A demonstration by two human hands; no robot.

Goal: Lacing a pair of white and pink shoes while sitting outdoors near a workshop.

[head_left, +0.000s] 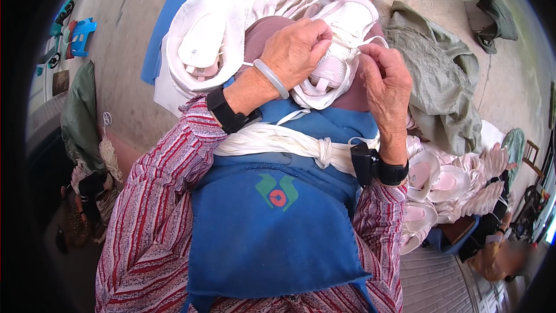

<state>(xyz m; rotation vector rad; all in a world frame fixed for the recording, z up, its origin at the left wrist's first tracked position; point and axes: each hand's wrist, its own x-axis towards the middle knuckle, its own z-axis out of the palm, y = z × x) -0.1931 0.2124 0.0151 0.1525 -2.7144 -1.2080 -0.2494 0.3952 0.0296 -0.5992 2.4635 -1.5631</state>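
Resting on the lap above a blue apron (272, 226), a pale pink shoe upper (339, 52); left hand (295, 52) clamps it steady, right hand (385, 78) pinches its white lace (370, 40). Beyond: bagged uppers (202, 46), grey sack (440, 93).

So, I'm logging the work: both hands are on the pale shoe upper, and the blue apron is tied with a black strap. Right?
Not quite. The head view shows the left hand and right hand on the shoe upper, but the apron is tied with a white strap.
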